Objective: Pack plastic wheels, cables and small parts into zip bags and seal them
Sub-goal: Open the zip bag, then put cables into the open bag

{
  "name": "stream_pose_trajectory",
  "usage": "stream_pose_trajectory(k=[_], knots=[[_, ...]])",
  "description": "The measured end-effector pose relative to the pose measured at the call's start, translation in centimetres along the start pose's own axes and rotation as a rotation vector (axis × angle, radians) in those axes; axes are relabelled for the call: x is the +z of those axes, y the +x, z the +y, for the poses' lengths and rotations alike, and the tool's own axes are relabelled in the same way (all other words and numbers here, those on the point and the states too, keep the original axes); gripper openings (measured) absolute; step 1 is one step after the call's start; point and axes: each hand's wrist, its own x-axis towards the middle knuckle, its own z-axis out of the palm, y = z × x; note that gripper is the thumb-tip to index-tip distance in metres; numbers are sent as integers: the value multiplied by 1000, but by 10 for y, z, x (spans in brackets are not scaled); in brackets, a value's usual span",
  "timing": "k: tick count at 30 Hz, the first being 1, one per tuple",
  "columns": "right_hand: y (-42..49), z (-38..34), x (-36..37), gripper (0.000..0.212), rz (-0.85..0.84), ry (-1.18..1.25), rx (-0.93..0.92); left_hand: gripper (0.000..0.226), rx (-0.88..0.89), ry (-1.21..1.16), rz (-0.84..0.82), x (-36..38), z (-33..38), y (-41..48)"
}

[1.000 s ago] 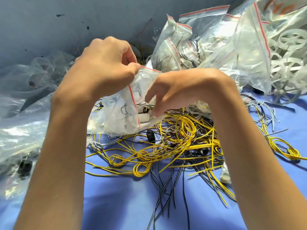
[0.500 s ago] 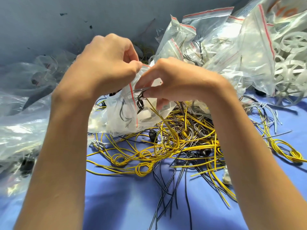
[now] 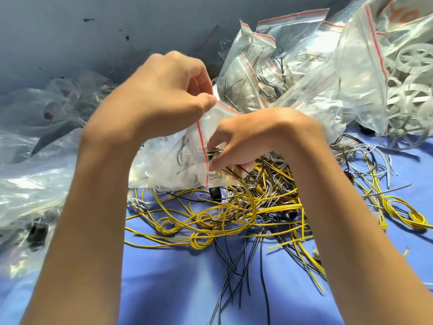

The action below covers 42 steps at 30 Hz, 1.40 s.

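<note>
Above the blue table [image 3: 164,266], the zip bag [image 3: 173,160] hangs from the left hand [image 3: 159,99], which pinches its upper red-striped corner. The right hand [image 3: 257,134] pinches a small dark cable coil [image 3: 213,151] at the bag mouth. Expect the film to be light, limp and slippery; hold it at the stiffer zip strip. Loose cables [image 3: 222,219] are springy and likely to snag.
</note>
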Motion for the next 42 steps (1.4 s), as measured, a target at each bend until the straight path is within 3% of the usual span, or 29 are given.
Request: stream_pose_trajectory(k=[3, 8, 11, 13, 17, 20, 23, 26, 30, 32, 37, 42], knots=[[4, -1, 2, 20, 26, -70, -58, 7, 19, -16, -7, 3, 4, 0], [0, 4, -7, 18, 268, 183, -276, 11, 28, -27, 57, -2, 2, 0], [0, 3, -8, 23, 392, 210, -382, 11, 14, -58, 113, -6, -2, 0], [3, -1, -6, 16, 397, 136, -370, 9, 7, -78, 153, -8, -3, 0], [9, -7, 2, 22, 130, -7, -235, 6, -6, -92, 205, -10, -4, -1], [10, -7, 7, 16, 57, -32, -152, 7, -7, -109, 198, -9, -3, -1], [6, -3, 3, 14, 105, 43, -197, 6, -8, -104, 222, -8, -3, 0], [-1, 4, -4, 26, 181, 174, -229, 5, -18, -67, 260, -7, -6, 1], [-11, 16, -14, 13, 389, 340, -233, 6, -90, -45, 337, -8, -16, 4], [-19, 25, -18, 16, 426, 342, -177, 6, -139, -38, 379, -8, -21, 5], [-29, 45, -14, 16, 65, 295, 57, 9, -206, -32, 482, -7, -26, 7], [-22, 38, -10, 27, 3, 334, 66, 13, -233, -29, 562, -4, -28, 8]])
